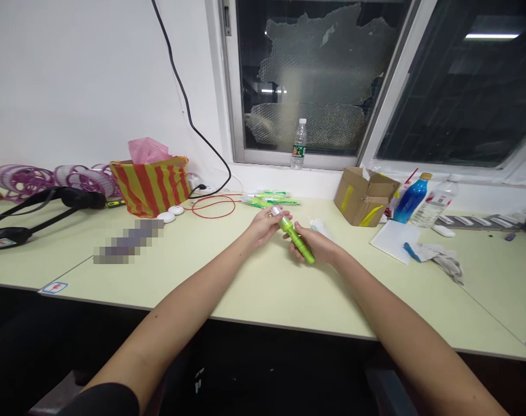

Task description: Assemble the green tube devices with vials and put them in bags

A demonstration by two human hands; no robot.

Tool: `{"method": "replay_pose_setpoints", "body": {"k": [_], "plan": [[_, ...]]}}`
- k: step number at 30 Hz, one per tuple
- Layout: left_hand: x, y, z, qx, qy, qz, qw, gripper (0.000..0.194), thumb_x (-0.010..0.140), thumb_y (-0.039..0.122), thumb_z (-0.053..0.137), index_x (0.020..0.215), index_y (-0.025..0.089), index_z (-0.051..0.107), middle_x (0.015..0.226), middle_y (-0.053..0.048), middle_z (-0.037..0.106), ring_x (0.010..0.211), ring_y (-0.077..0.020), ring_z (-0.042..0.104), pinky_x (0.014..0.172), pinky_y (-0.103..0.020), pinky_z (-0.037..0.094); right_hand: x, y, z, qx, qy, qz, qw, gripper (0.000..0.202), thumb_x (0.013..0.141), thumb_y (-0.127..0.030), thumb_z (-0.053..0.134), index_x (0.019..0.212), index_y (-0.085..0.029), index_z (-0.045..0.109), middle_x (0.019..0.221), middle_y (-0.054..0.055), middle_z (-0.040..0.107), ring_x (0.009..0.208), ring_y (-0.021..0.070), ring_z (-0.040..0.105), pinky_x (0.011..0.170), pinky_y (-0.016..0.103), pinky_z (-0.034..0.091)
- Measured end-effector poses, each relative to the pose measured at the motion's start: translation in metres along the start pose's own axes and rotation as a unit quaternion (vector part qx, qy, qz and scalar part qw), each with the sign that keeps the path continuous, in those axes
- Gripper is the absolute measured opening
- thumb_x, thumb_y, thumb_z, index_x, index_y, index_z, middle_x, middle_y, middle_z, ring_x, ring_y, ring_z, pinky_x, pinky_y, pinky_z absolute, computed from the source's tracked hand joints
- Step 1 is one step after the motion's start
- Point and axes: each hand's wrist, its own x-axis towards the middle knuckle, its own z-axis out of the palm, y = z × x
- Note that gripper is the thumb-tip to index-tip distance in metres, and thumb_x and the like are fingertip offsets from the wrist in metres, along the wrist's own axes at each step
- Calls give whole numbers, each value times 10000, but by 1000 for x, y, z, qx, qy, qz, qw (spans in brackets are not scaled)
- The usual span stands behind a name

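Note:
Over the middle of the table I hold a bright green, ridged tube (298,241) with a clear, silvery end; it looks like a small flashlight, but its kind is not certain. The tube slants, its clear end up and to the left. The fingers of my left hand (263,226) are closed on that clear end. My right hand (318,245) grips the green body lower down, thumb along its side. Just beyond my hands lie several green items in clear wrapping (271,199). A clear plastic packet (320,227) rests behind my right hand.
A striped bag (152,188), a red cable (213,207) and a black headset (33,211) are on the left. To the right are an open cardboard box (362,196), a blue bottle (412,199), white paper (395,240) and a glove (440,258). A water bottle (298,147) stands on the sill.

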Motion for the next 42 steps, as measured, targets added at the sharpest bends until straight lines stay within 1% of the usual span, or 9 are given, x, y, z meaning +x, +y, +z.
{"method": "replay_pose_setpoints", "body": {"k": [3,6,14,18,23,28,34,39,42], "plan": [[-5,5,5,-6,-101,17,995,393,721,160,790,1050,128,579,1050,-119,678,1010,-238,664,982,-433,459,-8,-1,-12,189,-128,9,974,490,964,-578,272,1094,-181,529,712,14,557,453,122,457,411,248,404],[-6,6,6,-14,-117,28,993,392,716,175,798,1035,138,574,1003,-90,678,1009,-240,666,1003,-444,442,-9,0,-12,227,-144,3,963,340,970,-480,357,1016,-186,523,613,-52,432,370,71,271,327,187,251],[0,3,3,-14,-63,46,997,387,687,125,801,997,146,571,931,-56,657,1014,-227,658,966,-409,473,6,7,6,-57,127,-77,987,407,926,-604,395,846,-213,475,605,-39,463,405,90,348,392,228,263],[2,-3,2,15,36,36,999,321,694,151,802,929,127,584,910,-68,657,910,-182,662,886,-356,512,11,11,14,-362,273,-108,885,339,974,-484,361,887,-201,525,746,59,617,630,179,545,558,273,328],[1,-9,-2,101,146,27,984,356,666,284,838,774,126,538,717,-29,596,701,-140,611,767,-371,559,13,11,22,-542,274,-85,790,269,976,-415,399,1039,-194,540,900,120,680,763,235,605,612,293,301],[2,-1,-3,172,131,11,976,493,672,377,822,1007,173,524,868,-58,645,736,-168,637,653,-337,551,11,14,18,-471,295,-87,827,277,945,-471,444,1017,-220,536,837,72,664,718,206,571,576,274,276],[2,13,-11,272,-28,2,962,548,709,237,762,1199,224,515,945,-57,660,734,-158,657,543,-223,425,9,20,4,-368,297,-99,875,323,899,-499,471,759,-209,500,680,8,565,605,147,471,559,260,276],[5,7,-19,343,24,15,939,413,748,466,737,955,171,536,831,-50,650,619,-126,616,544,-233,404,8,22,4,-333,276,-118,894,314,882,-485,475,738,-206,503,648,-10,531,587,139,447,549,262,270],[6,2,-18,257,33,-15,966,466,706,454,782,966,175,515,906,-70,668,762,-176,659,700,-314,489,9,23,6,-332,275,-120,894,314,869,-487,492,727,-207,507,654,-4,541,593,142,447,546,266,267]]}}
